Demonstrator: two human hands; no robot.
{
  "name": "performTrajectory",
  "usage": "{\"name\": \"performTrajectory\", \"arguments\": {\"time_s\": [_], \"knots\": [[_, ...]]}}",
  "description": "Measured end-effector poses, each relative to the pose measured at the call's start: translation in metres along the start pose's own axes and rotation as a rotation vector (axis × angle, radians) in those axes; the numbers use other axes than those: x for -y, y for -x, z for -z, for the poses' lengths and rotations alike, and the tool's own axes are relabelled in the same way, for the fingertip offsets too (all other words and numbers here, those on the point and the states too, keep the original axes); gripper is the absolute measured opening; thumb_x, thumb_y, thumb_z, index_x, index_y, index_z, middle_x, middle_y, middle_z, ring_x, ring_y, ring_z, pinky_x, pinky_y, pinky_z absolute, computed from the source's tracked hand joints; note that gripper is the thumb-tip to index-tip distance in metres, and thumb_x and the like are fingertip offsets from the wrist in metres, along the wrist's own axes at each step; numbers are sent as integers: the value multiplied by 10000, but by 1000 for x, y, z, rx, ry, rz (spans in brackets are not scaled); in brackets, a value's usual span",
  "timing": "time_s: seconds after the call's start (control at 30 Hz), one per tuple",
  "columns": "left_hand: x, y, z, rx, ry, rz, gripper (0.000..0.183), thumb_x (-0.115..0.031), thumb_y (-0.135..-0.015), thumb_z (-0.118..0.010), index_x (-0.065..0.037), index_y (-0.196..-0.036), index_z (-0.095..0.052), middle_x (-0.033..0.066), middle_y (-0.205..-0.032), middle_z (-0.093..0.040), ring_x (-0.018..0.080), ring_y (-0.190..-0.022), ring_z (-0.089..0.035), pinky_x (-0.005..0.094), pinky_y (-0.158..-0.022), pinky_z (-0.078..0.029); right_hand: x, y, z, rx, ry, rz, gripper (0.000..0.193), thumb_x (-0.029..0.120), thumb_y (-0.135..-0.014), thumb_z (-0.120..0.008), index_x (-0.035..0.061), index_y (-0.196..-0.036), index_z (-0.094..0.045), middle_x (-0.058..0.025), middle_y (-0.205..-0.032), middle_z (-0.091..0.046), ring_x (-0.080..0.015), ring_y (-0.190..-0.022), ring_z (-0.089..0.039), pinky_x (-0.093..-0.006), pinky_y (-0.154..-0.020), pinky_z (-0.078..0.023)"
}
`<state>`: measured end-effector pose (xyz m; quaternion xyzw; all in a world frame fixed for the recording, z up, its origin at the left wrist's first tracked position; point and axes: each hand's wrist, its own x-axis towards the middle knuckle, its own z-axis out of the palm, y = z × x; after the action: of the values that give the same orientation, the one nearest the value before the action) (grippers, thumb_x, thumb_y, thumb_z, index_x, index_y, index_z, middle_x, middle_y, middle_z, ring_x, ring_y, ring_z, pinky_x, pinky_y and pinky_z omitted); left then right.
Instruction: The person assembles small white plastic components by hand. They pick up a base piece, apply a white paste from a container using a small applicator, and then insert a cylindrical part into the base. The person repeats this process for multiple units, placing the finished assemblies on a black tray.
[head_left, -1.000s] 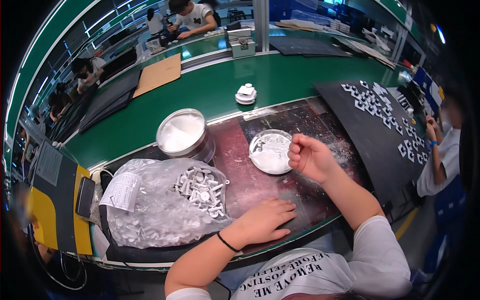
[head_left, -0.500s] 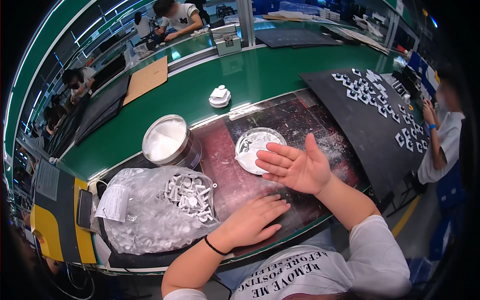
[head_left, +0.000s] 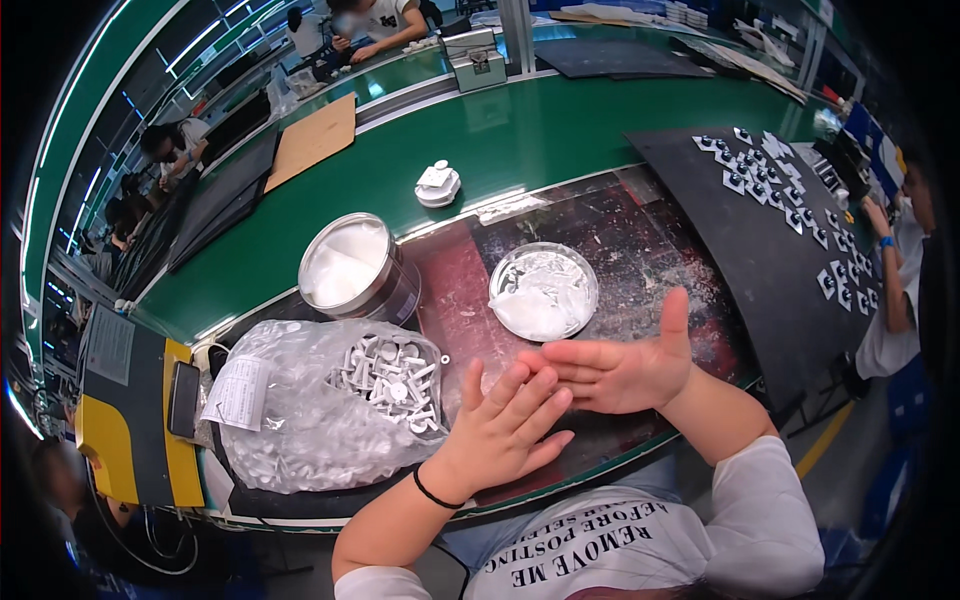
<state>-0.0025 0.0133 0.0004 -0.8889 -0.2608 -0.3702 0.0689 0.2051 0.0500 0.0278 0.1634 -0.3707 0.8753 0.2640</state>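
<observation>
Near: left hand (head_left: 500,430), dark wristband (head_left: 437,494) on it, is up by the near edge of the red-and-black work surface (head_left: 625,225), fingers spread, released. Right hand (head_left: 625,375) also released, fingers flat, palm showing, thumb raised. Fingertips overlap in view; can't tell if they touch. Just left of left hand: clear plastic bag (head_left: 300,450) of white plastic parts (head_left: 395,385), parts exposed at its right side, bag close to near edge, so tight there. At far left, yellow-and-grey unit (head_left: 108,440). Just beyond the hands: round dish (head_left: 590,285) with white paste (head_left: 545,315), well in from the near edge; red strip left of it, wider dark stretch right, room to move both ways. Tin (head_left: 395,295), white contents, stands left of dish, just past bag. Right: dark sheet (head_left: 760,310), small white-and-black pieces (head_left: 760,182) on its far and right parts, near-left part bare. Farther: green worktop (head_left: 580,140), stack of white parts (head_left: 438,190) near its near edge, space either side. Farthest: cardboard sheet (head_left: 312,145) left, metal box (head_left: 480,68) mid.
</observation>
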Motion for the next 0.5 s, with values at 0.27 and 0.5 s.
{"name": "performTrajectory", "arguments": {"time_s": [0.27, 0.5], "knots": [[2, 3, -4, -1, 22, 42, 799, -405, -764, -683, -141, -1422, -317, 81, -1504, -245, 284, -1409, -173, 570, -1099, -60, 0, -2, -5, -71, 33, -43, 1289, 940, -607, -106, -32, -1444, 22, -139, -1538, -9, -226, -1425, -16, -377, -1146, -2], [-6, -1, -2, -67, 3, 91, 650, -364, -746, -685, -205, -1336, -463, 68, -1439, -334, 303, -1357, -256, 575, -1089, -92, -4, -8, -15, -184, 80, -129, 1322, 965, -549, -134, 25, -1464, 25, -108, -1537, -60, -212, -1414, -81, -368, -1129, -70]]}}
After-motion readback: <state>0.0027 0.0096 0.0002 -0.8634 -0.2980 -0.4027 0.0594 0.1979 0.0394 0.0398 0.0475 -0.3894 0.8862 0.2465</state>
